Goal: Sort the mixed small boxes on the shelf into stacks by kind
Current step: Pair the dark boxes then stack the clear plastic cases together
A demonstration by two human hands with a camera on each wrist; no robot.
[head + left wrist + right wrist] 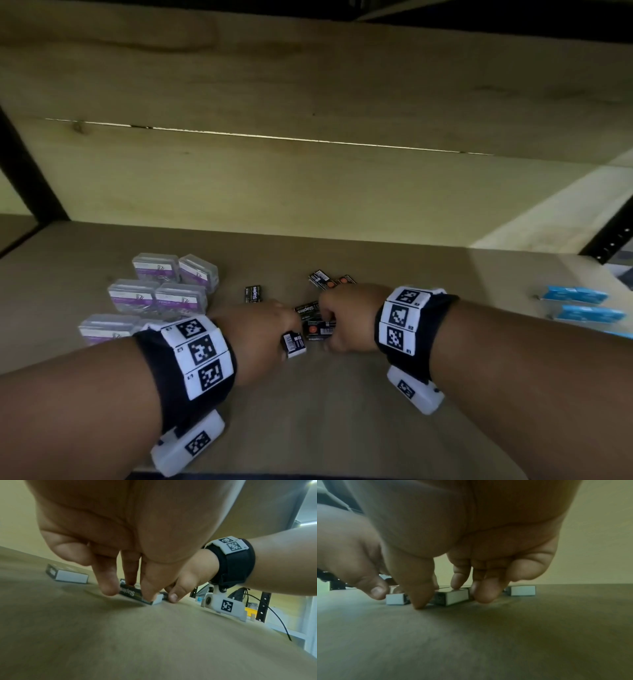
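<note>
Wooden shelf (342, 394) bearing three kinds of small box: clear purple-labelled cases (157, 294) grouped at left, blue boxes (579, 305) well apart at right, black staple boxes (310, 313) scattered in the middle. Both hands work the middle group. The left hand (253, 329) pinches one staple box (135, 593) by its long sides, fingertips touching the shelf; the right hand (346, 318) grips the neighbouring staple box (453, 596) likewise, thumb and fingers curled round it. The two boxes lie just beside each other between the hands, long axes roughly parallel, so stacking probably requires lifting one across onto the other.
</note>
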